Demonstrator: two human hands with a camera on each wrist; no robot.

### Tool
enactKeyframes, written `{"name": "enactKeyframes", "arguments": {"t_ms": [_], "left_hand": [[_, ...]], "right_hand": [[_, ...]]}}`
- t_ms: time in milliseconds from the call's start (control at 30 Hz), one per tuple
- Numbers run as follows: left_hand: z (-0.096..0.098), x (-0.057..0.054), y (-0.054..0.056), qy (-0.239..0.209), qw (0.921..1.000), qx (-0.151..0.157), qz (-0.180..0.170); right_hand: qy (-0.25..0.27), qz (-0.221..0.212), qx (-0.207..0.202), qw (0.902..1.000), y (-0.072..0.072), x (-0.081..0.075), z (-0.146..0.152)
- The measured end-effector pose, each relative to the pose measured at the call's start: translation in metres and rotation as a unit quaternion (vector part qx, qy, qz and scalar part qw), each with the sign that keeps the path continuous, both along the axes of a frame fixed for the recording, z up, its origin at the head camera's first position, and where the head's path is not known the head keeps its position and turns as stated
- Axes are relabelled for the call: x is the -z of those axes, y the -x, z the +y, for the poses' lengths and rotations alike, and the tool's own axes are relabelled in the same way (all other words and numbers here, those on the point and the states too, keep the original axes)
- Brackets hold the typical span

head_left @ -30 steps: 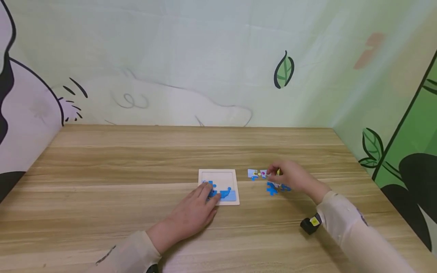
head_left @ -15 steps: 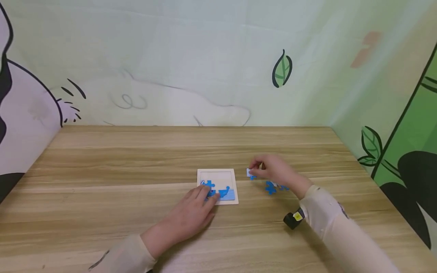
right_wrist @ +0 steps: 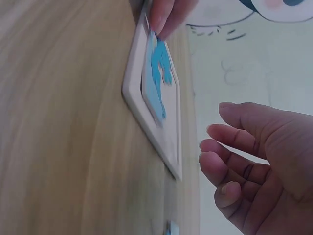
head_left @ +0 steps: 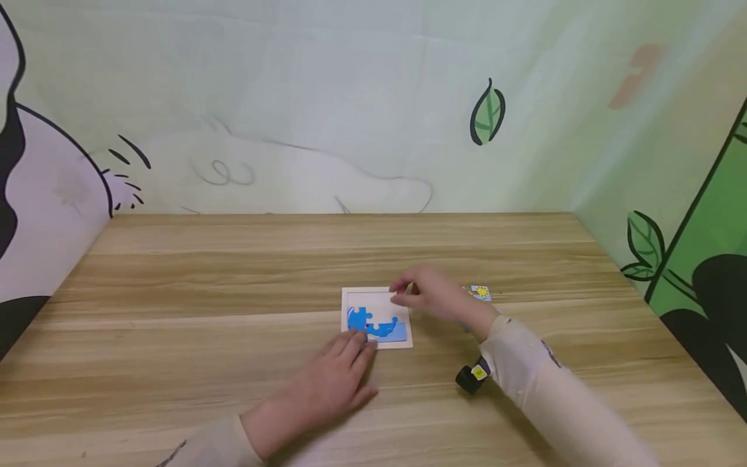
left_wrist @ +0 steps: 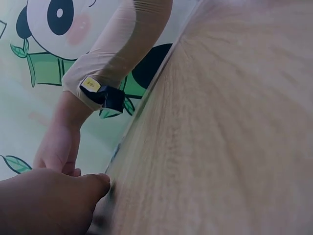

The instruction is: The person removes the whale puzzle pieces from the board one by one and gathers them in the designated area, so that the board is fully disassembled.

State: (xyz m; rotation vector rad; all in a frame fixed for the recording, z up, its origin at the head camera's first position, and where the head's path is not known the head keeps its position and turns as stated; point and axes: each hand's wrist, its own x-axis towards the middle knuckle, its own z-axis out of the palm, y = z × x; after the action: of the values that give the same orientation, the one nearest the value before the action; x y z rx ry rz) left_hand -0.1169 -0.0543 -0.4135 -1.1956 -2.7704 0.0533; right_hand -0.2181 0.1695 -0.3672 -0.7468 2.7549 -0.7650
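Observation:
A square wooden puzzle tray lies on the table, its lower part filled with blue pieces. The fingertips of my left hand rest at the tray's lower left edge, on the pieces there. Above the tray's upper right corner hovers my right hand, fingers loosely bent and thumb apart. In the right wrist view nothing shows between the right hand's thumb and fingers. A puzzle piece with a yellow sun lies behind the right hand, which hides most of the other loose pieces.
The wooden table runs back to a fabric wall with cartoon drawings. A black wrist camera hangs below the right sleeve. Near the tray, a loose piece shows low in the right wrist view.
My right hand has moved left from the loose pieces to the tray's corner, uncovering the sun piece. My left hand has slid slightly down the tray, showing more of the blue pieces.

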Motion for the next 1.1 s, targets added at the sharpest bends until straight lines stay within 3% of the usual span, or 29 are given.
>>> {"name": "enactKeyframes", "arguments": {"t_ms": [267,533,900,1100], "left_hand": [[0.004,0.007,0.002,-0.045,0.9988,-0.010,-0.016],[0.008,0.008,0.002,-0.028,0.9994,-0.020,-0.011],[0.005,0.011,-0.002,-0.044,0.9988,-0.021,0.000],[0.004,0.010,-0.002,-0.031,0.9991,-0.026,-0.007]], "right_hand": [[-0.008,-0.004,-0.015,0.9998,0.000,0.004,-0.021],[-0.032,0.010,-0.035,0.9988,-0.001,0.004,-0.034],[-0.066,-0.020,-0.005,0.9976,-0.005,0.009,-0.052],[-0.070,-0.015,-0.008,0.9974,-0.005,0.009,-0.059]]}}
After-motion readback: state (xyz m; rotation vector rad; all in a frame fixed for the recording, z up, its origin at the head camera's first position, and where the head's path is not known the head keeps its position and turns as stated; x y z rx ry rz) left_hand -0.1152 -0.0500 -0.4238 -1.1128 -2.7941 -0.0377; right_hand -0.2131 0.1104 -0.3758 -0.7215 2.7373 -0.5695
